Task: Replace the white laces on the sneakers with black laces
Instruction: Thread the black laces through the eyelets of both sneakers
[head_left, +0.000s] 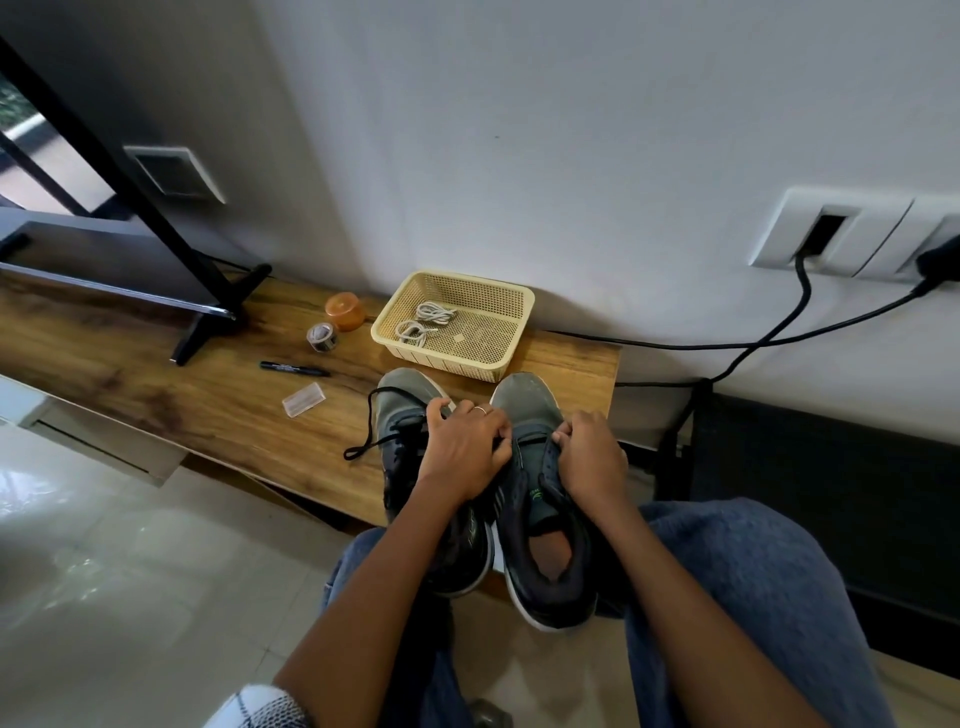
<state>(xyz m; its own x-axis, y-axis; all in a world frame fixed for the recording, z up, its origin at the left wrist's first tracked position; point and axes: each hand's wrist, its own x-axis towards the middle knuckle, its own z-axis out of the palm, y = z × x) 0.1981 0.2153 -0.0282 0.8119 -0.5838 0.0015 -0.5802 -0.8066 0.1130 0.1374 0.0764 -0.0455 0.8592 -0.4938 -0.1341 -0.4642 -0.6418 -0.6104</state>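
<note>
The left hand (464, 451) lies over the gap between the two sneakers, fingers curled and pinching at the lacing area of the right sneaker (540, 499); exactly what it pinches is hidden under the fingers. The right hand (592, 457) clamps its curled fingers on the outer side of that sneaker's upper, near the tongue. The right sneaker sits directly beneath both hands, toe on the counter (208, 395) near its right end, heel hanging past the front edge above the person's knees. No lace shows on the part of it that is visible.

The left sneaker (410, 457) stands just beside it, touching, partly under the left wrist. A black lace (371, 431) is threaded into it, and one loose end loops out over the counter on its left side.

Behind the toes, against the wall at the counter's back edge, stands a cream mesh basket (511, 332) holding the white laces (426, 322) in two coiled bundles. Left of the basket are an orange lid (345, 310) and a small roll of tape (322, 338). Nearer the front edge lie a black marker (293, 369) and a small clear packet (304, 399). A monitor stand (218, 312) occupies the counter's left part.
</note>
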